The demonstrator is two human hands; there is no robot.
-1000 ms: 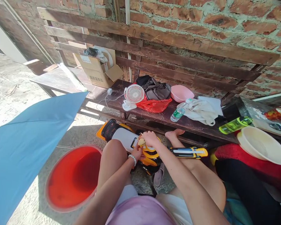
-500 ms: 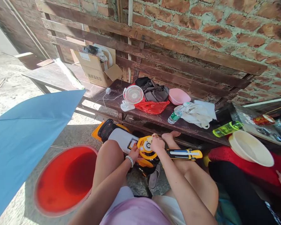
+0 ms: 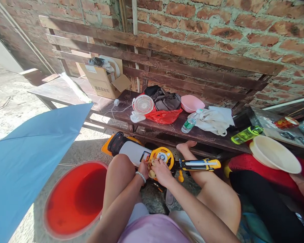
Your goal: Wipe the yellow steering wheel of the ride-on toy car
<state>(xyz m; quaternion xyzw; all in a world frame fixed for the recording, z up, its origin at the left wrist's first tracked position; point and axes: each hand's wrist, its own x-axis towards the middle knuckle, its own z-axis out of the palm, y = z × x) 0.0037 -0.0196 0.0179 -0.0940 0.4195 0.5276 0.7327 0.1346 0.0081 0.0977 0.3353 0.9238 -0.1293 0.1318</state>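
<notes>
Both hands point(image 3: 143, 169) point(image 3: 162, 172) on pale tan pieces point(image 3: 152, 173) by a yellow steering wheel

Pale pieces sit between the two hands, just on the near-left side of the steering wheel point(image 3: 170, 158); too small to say what they are. Left hand: fingers curled round them. Right hand: fingers closed on them from the right, exact contact partly hidden. Step in hand looks like two-handed working of the pieces; next move probably calls for a steady left grip and free right fingertips.

Wheel belongs to a ride-on toy point(image 3: 132, 152), stretched left to right before the knees. Red tub point(image 3: 62, 199) near left, on concrete. Far side: dark wooden bench point(image 3: 205, 136) with cardboard box point(image 3: 101, 84), white fan point(image 3: 143, 104), pink basin point(image 3: 192, 103), water bottle point(image 3: 189, 124). Brick wall point(image 3: 192, 27) behind. Blue canopy point(image 3: 40, 145) at left; another person's dark-clad leg point(image 3: 258, 194) at right, below a cream basin point(image 3: 273, 153). Sunlit ground far left.
</notes>
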